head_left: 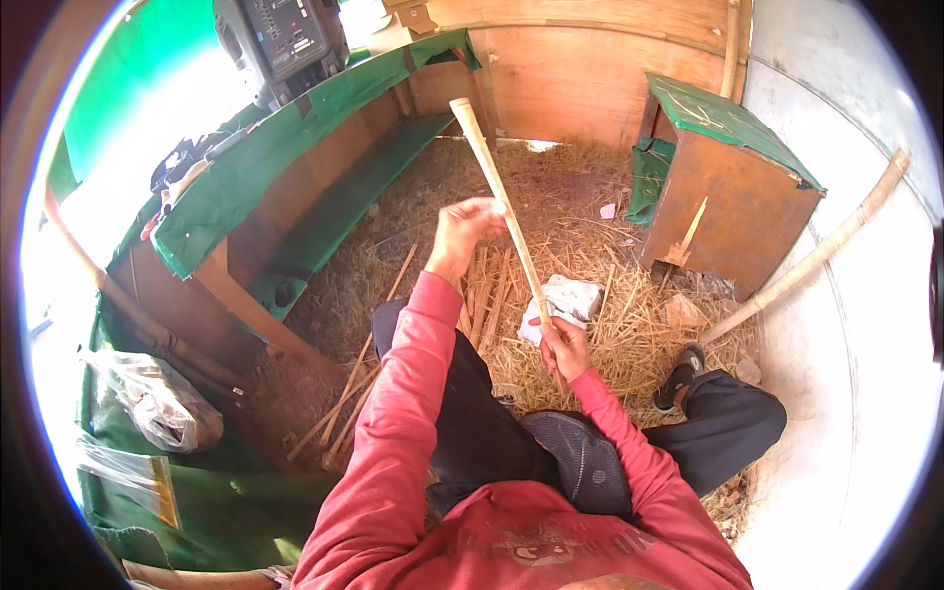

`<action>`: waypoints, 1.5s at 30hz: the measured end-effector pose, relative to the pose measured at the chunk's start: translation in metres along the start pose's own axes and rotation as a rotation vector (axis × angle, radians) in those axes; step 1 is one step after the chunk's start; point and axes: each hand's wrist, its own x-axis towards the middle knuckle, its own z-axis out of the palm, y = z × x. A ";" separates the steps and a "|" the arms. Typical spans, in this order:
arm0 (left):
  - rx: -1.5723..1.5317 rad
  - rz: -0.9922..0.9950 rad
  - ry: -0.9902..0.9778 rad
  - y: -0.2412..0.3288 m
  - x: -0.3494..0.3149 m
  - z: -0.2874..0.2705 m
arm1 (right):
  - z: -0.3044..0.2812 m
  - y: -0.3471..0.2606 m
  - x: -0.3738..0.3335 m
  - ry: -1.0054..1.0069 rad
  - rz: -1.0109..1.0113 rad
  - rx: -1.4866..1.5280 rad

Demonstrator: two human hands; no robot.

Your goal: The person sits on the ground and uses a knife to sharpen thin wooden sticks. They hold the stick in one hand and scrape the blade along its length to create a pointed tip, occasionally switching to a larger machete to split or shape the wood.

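A pale bamboo stick (492, 172) slants up and away from my lap, thicker at its far end. My right hand (564, 348) is closed around its thin near end. Beside the middle of the stick is my left hand (466, 234), its fingers stretched toward the bamboo; whether the fingertips touch it I cannot tell. A white stone-like block (572, 297) lies on the straw just beyond my right hand. Several split bamboo strips (484, 295) lie on the ground beyond my lap.
At the left stand a green-covered bench (295, 147) and a black speaker (285, 44). A wooden box with a green top (733, 206) stands at the far right. A bamboo pole (816, 241) leans along the white wall. A plastic bag (157, 403) lies at the left.
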 end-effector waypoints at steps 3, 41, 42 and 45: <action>-0.071 0.013 0.008 0.004 0.004 -0.001 | 0.000 0.019 0.013 0.250 -0.359 -0.342; 0.716 -0.158 -0.096 -0.010 0.055 -0.054 | -0.140 0.256 -0.020 0.313 0.516 -1.369; 0.736 -0.127 -0.093 -0.012 0.056 -0.060 | -0.147 0.259 -0.024 0.340 0.569 -1.330; 0.654 -0.080 -0.100 -0.022 0.055 -0.072 | -0.149 0.256 -0.027 0.231 0.581 -1.273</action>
